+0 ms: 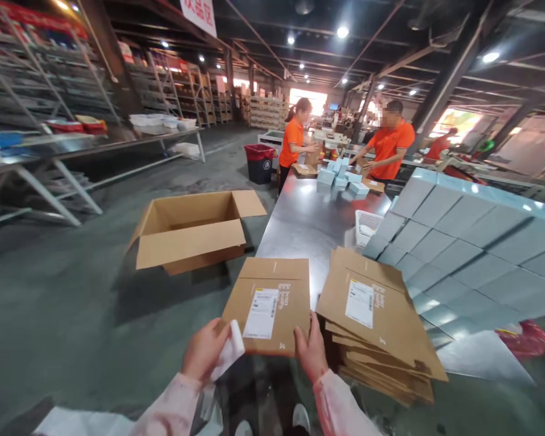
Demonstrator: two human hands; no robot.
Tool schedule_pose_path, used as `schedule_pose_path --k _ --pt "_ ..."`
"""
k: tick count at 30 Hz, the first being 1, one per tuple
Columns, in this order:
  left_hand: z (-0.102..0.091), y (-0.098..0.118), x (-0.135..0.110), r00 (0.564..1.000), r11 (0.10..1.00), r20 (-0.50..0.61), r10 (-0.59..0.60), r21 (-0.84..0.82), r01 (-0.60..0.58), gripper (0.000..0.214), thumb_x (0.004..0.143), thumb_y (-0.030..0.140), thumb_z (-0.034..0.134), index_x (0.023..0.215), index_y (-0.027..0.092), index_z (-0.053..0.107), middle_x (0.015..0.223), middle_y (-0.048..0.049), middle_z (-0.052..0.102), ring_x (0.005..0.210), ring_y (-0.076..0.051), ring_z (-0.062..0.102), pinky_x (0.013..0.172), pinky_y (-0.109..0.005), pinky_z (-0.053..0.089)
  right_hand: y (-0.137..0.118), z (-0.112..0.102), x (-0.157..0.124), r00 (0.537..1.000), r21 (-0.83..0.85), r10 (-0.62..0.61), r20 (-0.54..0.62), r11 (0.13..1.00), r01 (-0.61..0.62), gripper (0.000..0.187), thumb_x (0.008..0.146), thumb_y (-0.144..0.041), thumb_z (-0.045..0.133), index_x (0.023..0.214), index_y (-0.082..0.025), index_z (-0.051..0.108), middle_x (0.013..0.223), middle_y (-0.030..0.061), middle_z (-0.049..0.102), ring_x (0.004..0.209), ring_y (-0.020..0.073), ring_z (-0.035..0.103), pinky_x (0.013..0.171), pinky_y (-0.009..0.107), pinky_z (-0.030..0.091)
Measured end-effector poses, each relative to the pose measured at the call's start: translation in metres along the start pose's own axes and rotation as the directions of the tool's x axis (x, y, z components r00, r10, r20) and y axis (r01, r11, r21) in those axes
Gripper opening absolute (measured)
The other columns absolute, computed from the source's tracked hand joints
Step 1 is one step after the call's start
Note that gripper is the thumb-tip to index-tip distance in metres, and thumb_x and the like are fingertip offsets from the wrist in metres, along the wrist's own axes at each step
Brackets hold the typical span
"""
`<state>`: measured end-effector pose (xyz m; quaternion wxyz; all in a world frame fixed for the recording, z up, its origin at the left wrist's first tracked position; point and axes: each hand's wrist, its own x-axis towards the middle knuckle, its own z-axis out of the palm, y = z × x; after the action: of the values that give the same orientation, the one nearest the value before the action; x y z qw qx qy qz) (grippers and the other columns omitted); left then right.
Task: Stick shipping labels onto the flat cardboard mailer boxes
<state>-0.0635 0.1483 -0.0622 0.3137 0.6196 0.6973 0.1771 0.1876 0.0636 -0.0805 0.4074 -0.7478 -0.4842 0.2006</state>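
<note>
A flat brown cardboard mailer [269, 303] with a white shipping label lies at the near edge of the metal table [306, 221]. My left hand [204, 351] grips its near left corner and also holds a small white slip [229, 354]. My right hand [311, 350] grips the near right corner. Right beside it a stack of flattened labelled mailers [376, 321] fans out on the table.
An open cardboard carton [193, 229] stands on the floor to the left. A wall of grey-blue boxes [472, 254] fills the table's right side, and a white basket [367, 224] sits behind. Two people in orange shirts work at the far end. Shelving lines the left wall.
</note>
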Motion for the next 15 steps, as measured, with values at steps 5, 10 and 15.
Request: schedule_pose_path --k 5,10,15 --pt "-0.024 0.055 -0.019 0.992 0.986 -0.030 0.121 -0.112 -0.124 0.069 0.076 0.061 0.042 0.117 0.008 0.061 0.056 -0.0005 0.056 0.058 -0.021 0.056 0.054 -0.028 0.037 -0.030 -0.062 -0.006 0.976 0.293 0.017 -0.219 0.955 0.049 0.069 0.081 -0.051 0.054 0.137 -0.013 0.038 0.142 0.0163 0.045 0.133 0.0272 0.041 0.110 0.044 0.036" --pt "-0.004 0.151 -0.042 0.910 0.923 0.158 0.384 -0.087 -0.375 0.053 0.080 0.050 0.046 0.118 0.018 0.064 0.061 0.0013 0.059 0.062 -0.017 0.057 0.058 -0.027 0.035 0.012 -0.184 0.013 0.955 0.305 0.088 -0.282 0.952 0.002 0.076 0.071 -0.058 0.063 0.132 -0.016 0.045 0.139 0.0152 0.048 0.131 0.0285 0.043 0.110 0.047 0.035" --pt "0.032 0.224 -0.064 0.780 0.785 0.236 0.579 0.095 -0.612 0.041 0.085 0.041 0.048 0.119 0.022 0.062 0.091 -0.0048 0.068 0.085 -0.021 0.063 0.071 -0.030 0.042 0.114 -0.288 0.009 0.830 -0.113 0.146 -0.538 0.964 -0.243 0.102 0.058 -0.081 0.050 0.122 -0.002 0.053 0.126 0.0284 0.053 0.104 0.0363 0.058 0.094 0.055 0.045"
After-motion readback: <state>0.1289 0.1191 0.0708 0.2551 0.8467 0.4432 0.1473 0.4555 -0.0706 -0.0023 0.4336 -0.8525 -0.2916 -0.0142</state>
